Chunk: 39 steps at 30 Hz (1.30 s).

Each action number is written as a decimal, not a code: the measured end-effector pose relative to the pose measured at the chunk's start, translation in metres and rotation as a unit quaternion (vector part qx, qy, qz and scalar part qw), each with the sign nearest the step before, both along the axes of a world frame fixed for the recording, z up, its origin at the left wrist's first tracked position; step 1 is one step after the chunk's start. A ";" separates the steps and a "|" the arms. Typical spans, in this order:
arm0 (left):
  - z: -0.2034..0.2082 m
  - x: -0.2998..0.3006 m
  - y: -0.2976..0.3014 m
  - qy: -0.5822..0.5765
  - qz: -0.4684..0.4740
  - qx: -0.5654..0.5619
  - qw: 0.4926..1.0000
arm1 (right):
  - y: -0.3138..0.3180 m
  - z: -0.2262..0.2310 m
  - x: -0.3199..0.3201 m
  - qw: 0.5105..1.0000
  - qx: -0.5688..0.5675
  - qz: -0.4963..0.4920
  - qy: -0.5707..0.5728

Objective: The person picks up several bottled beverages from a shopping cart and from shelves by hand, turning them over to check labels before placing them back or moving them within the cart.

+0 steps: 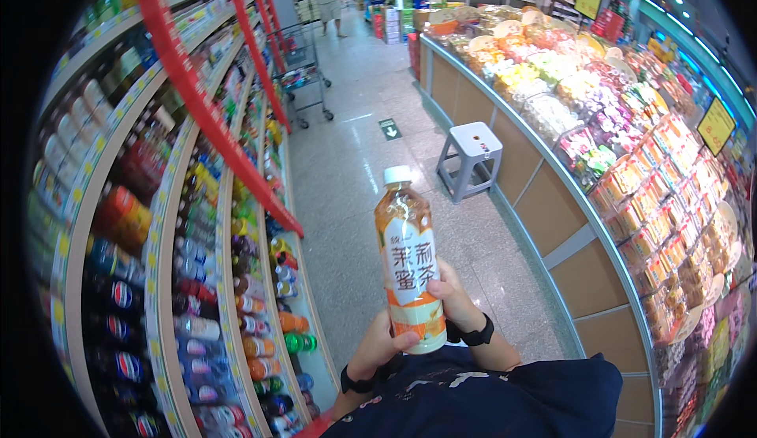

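A plastic drink bottle (410, 264) with a white cap, amber contents and a white and orange label stands upright in front of my body. My left hand (384, 339) is closed on its lower left side, the thumb lying across the label near the base. Higher up on the right, my right hand (455, 300) grips the bottle with its thumb on the label. The fingers behind the bottle are hidden. Black bands circle both wrists.
Shelves of drink bottles (197, 328) with red uprights (213, 138) run along the left. A sweets counter (552, 193) lines the right, a grey stool (471, 158) beside it. Farther up the aisle are a shopping cart (303, 71) and a person (326, 0).
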<state>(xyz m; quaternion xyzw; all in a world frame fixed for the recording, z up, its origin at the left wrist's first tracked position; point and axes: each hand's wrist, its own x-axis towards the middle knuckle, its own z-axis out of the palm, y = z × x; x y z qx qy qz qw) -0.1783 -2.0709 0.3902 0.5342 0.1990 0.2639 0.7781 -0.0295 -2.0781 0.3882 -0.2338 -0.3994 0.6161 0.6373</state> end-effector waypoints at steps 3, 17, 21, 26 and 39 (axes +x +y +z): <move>-0.004 0.013 0.050 -0.010 0.005 -0.014 1.000 | 0.050 0.006 0.011 1.000 -0.002 -0.004 -0.015; 0.033 0.076 0.278 -0.002 0.271 0.068 0.960 | 0.308 0.047 0.062 0.969 0.134 -0.008 -0.209; 0.044 0.101 0.328 -0.026 0.266 0.083 0.960 | 0.354 0.061 0.087 0.961 0.107 -0.035 -0.253; 0.027 0.104 0.363 0.045 0.313 0.124 0.940 | 0.394 0.044 0.086 0.994 0.044 -0.035 -0.098; 0.026 0.075 0.586 0.204 0.307 0.261 0.892 | 0.617 0.034 0.062 0.987 0.018 -0.016 -0.158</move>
